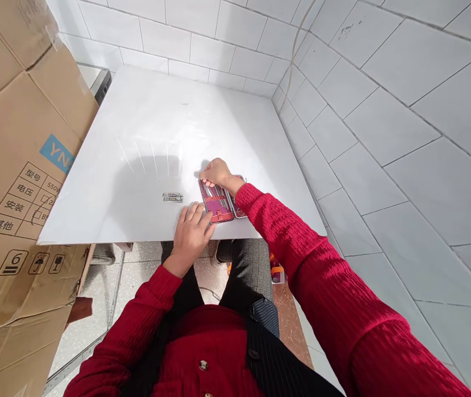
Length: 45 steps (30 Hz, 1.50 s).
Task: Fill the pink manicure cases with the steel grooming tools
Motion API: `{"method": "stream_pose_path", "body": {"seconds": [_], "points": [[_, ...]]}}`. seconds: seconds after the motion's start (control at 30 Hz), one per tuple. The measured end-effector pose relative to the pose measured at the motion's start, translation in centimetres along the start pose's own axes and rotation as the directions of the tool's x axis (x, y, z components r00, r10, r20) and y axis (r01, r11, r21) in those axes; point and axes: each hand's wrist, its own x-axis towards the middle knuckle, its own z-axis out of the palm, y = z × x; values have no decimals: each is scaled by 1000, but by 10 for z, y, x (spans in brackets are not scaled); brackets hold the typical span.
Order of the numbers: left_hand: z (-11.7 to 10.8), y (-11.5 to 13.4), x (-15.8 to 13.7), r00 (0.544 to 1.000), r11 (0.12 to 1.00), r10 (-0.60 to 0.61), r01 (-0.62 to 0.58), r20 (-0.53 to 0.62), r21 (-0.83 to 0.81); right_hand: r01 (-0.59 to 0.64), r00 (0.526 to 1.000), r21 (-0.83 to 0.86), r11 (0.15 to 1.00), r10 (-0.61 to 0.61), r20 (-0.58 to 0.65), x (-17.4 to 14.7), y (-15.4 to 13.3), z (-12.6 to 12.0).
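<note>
A manicure set in an open red case (221, 217) lies near the table's front edge, thin metal tools held under its straps. My right hand (218, 172) is over the case's far edge, fingers pinched together; whatever they grip is hidden from view. My left hand (192, 230) rests on the table with fingers stretched out, its fingertips by the case's near left corner. Just beyond those fingers, two nail clippers (172, 197) lie side by side on the white tabletop (235, 121).
Several thin pale lines (153, 157) show on the tabletop; I cannot tell whether they are sticks or creases. A large cardboard box (20, 138) stands at the left. Tiled walls (384, 127) border the back and right, with a cable (294, 49) in the corner.
</note>
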Motion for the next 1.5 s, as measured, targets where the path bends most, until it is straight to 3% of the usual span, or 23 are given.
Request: {"method": "stream_pose_path", "body": {"seconds": [0.17,0.27,0.4,0.53,0.6,0.67,0.8,0.93,1.07,1.2,1.37,1.5], "points": [[-2,1,0,1000,1000,12,-12,-8,25,48,999,33,998,-49,18,13,-24,5],[-2,1,-1,1000,999,20,-19,-17,45,154,984,-99,983,-144,104,15,-43,16],[-1,1,-1,999,998,24,-22,-28,55,348,933,-434,831,-260,250,10,-63,41],[-1,0,-1,999,998,29,-28,-21,50,457,886,-534,712,-311,343,0,-70,54],[-1,0,-1,999,998,27,-25,-28,56,461,885,-549,697,-316,342,-3,-69,49],[-1,0,-1,999,998,25,-23,-35,59,414,910,-585,698,-323,259,-4,-65,39],[0,0,-2,999,997,35,-32,-39,67,194,974,-703,685,-217,57,-7,-55,17],[3,0,-2,997,996,36,-31,-61,82,107,992,-785,610,-119,43,-12,-52,14],[4,0,-3,996,995,42,-35,-73,96,97,993,-783,614,-117,32,-12,-58,24],[3,0,-2,996,992,50,-40,-77,116,162,984,-748,644,-165,70,-9,-65,37],[3,-1,-2,996,991,58,-49,-68,122,328,935,-729,601,-317,160,-12,-62,56],[5,-1,-2,997,992,52,-45,-59,119,452,881,-665,595,-415,228,-19,-52,44]]}}
